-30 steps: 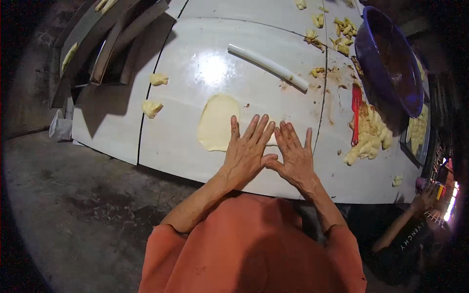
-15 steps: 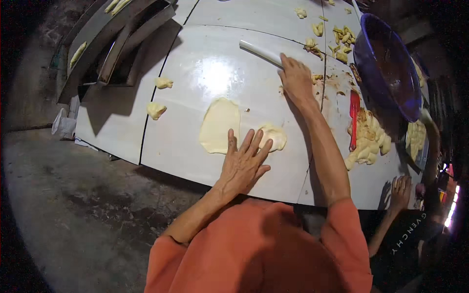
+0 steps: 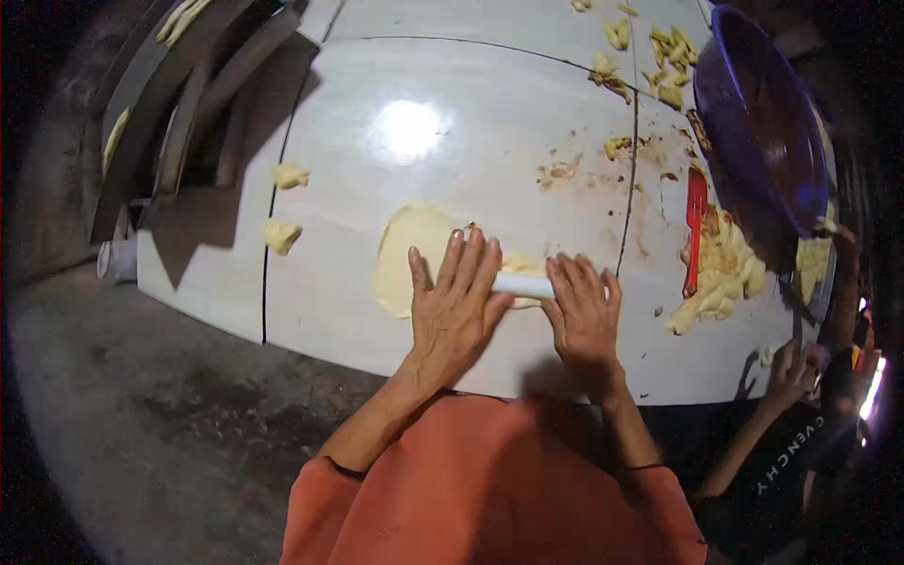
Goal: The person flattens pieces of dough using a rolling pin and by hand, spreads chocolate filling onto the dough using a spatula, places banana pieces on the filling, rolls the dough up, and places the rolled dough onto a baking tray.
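Head view | I am pressing my left hand (image 3: 455, 306) and right hand (image 3: 584, 315), fingers spread flat, onto the white rolling pin (image 3: 524, 283) | pin is lying across the dough (image 3: 414, 254) on the white table (image 3: 490, 141), long axis running left-right | risk: uneven palm pressure tearing or sticking the thin sheet.

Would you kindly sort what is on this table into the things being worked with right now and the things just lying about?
In use:
- left hand and right hand, flat on the white rolling pin
- flattened dough under and beside the pin

Lying about:
- two dough lumps at the table's left
- red spatula
- purple bowl
- dough scraps at the far edge
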{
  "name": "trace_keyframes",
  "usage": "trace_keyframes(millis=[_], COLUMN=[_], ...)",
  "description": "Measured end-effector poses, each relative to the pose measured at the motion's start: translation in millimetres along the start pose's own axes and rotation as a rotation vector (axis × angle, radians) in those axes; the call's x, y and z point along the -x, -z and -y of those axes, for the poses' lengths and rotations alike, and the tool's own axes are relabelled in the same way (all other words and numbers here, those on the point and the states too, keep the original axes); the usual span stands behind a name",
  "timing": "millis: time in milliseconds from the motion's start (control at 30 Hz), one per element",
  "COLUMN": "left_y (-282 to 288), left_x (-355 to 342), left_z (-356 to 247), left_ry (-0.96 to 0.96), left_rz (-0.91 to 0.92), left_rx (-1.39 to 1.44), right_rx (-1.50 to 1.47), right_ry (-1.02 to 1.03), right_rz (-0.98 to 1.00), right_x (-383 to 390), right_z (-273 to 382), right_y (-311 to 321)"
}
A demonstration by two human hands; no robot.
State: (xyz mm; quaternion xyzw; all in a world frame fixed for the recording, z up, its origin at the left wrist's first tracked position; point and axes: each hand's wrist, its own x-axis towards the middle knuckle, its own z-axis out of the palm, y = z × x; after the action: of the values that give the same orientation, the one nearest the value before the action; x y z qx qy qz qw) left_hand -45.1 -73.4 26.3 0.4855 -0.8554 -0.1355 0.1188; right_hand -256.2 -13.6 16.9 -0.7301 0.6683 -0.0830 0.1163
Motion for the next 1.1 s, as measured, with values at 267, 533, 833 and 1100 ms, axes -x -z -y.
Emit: trace_keyframes(millis=[267, 533, 833, 1100], left_y=[-17.6, -19.4, -3.6, -9.1], left_x=[-93.0, -152.1, -73.3, -19.2], left_z=[15.4, 41.4, 26.8, -1.2], left_ry=[0.053, -0.032, -0.191, -0.038], left_rz=[-0.025, -0.067, 0.0, -0.071], left_rx=[-0.057, -0.04, -0.042, -0.056], right_rx=[0.264, -0.171, -0.229, 0.117], right_ry=[-0.241, 0.109, 0.2, 0.1], right_rz=[-0.14, -0.193, -0.033, -0.071], right_x=[-92.6, -120.8, -40.9, 3.9], right_z=[-22.3, -44.1, -18.4, -12.7], right_y=[-13.9, 31.9, 47.1, 4.7])
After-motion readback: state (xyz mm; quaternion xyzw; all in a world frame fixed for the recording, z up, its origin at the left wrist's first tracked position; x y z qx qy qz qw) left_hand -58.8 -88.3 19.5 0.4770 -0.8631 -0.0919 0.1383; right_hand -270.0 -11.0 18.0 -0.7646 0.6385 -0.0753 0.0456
